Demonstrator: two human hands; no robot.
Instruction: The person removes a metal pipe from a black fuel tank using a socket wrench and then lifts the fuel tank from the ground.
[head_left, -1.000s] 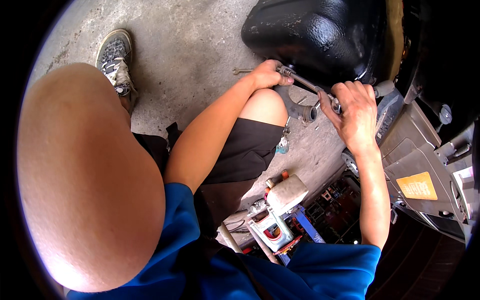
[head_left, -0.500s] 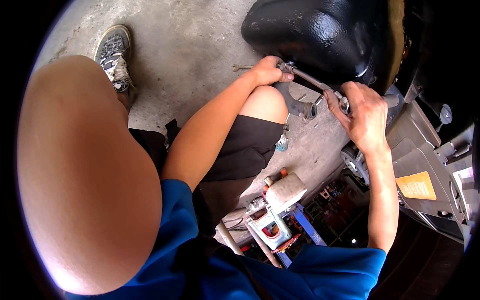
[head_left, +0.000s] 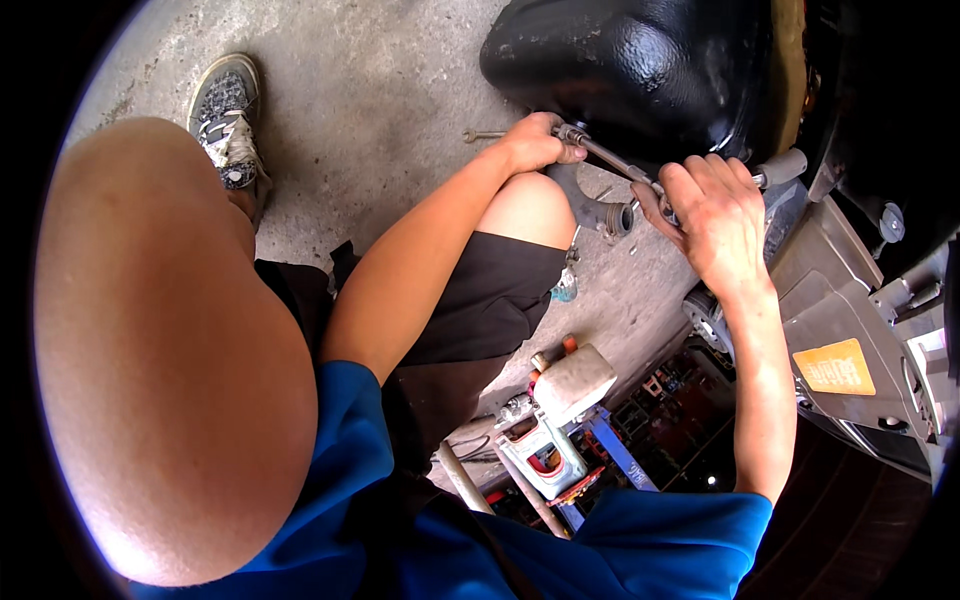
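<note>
My left hand [head_left: 537, 142] is closed around the socket end of a metal ratchet bar [head_left: 612, 158], against the underside of a glossy black tank [head_left: 630, 50]. My right hand [head_left: 715, 215] grips the bar farther right, fingers curled over it; a cylindrical grey piece [head_left: 785, 166] shows beyond my knuckles. An open-ended spanner [head_left: 478, 134] sticks out left of my left hand; where its other end rests is hidden. A dark curved pipe with a clamped end [head_left: 600, 212] sits beside my knee, under the bar.
Concrete floor [head_left: 350, 90] surrounds my shoe [head_left: 225, 120] and bare knees. A vehicle body panel with an orange label [head_left: 830, 368] is on the right. A floor jack [head_left: 545, 460], a beige box-shaped item [head_left: 575, 385] and cluttered shelving lie toward the bottom centre.
My right hand and forearm have shifted rightward since a second ago, and the fingers have moved on the bar. My left hand is slightly higher in view, still on the tool.
</note>
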